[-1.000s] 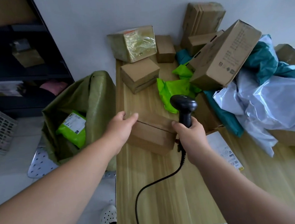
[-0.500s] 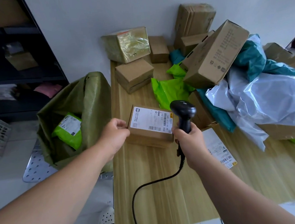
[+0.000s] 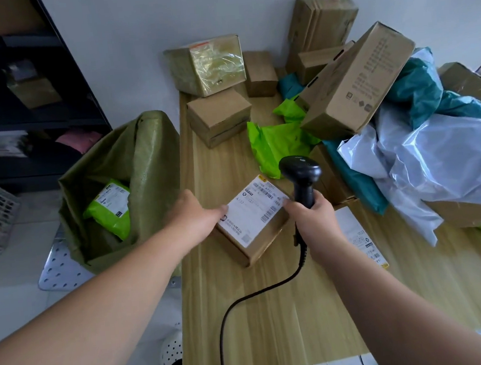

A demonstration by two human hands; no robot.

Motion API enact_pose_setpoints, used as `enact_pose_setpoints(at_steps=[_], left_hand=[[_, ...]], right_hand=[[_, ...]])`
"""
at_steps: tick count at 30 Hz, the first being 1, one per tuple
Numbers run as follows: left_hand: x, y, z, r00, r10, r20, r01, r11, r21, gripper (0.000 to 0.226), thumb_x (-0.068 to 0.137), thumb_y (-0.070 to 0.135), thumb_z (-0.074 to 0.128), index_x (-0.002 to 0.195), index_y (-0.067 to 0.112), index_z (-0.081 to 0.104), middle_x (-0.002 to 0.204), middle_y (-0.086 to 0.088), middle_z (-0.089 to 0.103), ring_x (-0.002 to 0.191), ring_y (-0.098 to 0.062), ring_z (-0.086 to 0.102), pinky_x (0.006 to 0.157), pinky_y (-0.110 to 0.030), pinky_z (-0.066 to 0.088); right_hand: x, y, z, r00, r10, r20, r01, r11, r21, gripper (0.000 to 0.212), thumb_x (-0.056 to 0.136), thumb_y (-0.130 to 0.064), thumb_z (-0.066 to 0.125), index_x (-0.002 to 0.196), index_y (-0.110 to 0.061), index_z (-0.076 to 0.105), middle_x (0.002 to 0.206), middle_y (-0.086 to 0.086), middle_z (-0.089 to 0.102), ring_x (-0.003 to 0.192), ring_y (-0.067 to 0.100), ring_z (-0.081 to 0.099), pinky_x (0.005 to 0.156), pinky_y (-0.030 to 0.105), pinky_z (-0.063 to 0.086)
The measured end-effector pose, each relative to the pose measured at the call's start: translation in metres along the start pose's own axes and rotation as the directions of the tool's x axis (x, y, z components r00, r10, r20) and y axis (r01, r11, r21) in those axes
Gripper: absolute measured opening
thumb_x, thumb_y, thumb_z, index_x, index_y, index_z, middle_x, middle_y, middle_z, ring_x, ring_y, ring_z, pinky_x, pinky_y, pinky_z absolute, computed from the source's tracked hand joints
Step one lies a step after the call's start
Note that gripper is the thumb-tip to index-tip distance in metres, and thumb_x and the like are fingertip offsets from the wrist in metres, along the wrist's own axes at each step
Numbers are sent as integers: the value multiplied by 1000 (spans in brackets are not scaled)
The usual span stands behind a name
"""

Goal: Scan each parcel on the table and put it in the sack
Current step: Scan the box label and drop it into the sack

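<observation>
Matt cardboard box (image 3: 254, 224) with paper label, wood-grain table (image 3: 273, 310), glossy black plastic scanner (image 3: 301, 174).

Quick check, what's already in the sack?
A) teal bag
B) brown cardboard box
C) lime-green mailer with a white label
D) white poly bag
C: a lime-green mailer with a white label lies inside the olive woven sack; nothing else shows in it.
</observation>
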State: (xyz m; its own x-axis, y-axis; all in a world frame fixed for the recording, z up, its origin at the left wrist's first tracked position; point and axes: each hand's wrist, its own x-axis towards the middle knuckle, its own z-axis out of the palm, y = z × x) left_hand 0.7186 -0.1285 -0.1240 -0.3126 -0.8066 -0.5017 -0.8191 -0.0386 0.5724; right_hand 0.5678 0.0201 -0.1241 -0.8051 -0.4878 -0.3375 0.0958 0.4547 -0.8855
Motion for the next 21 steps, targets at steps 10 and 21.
enact_pose_setpoints(at_steps=[10,21], left_hand=[[14,8,24,935,74,346,-31,991,-127,58,85,47,65,128,11,52,118,-4,65,100,-22,65,93,-36,50],[0,13,7,922,11,387,216,813,-540,52,73,30,79,109,24,41,94,-6,69,82,-21,67,62,-34,50]], right_hand=[[-14,22,12,998,66,-9,-65,997,32,11,85,-29,69,90,-30,59,83,-8,69,74,7,65,65,32,51],[-5,-6,7,997,33,76,-45,986,160,13,88,-22,69,96,-30,62,81,-14,74,76,4,71,62,22,55]])
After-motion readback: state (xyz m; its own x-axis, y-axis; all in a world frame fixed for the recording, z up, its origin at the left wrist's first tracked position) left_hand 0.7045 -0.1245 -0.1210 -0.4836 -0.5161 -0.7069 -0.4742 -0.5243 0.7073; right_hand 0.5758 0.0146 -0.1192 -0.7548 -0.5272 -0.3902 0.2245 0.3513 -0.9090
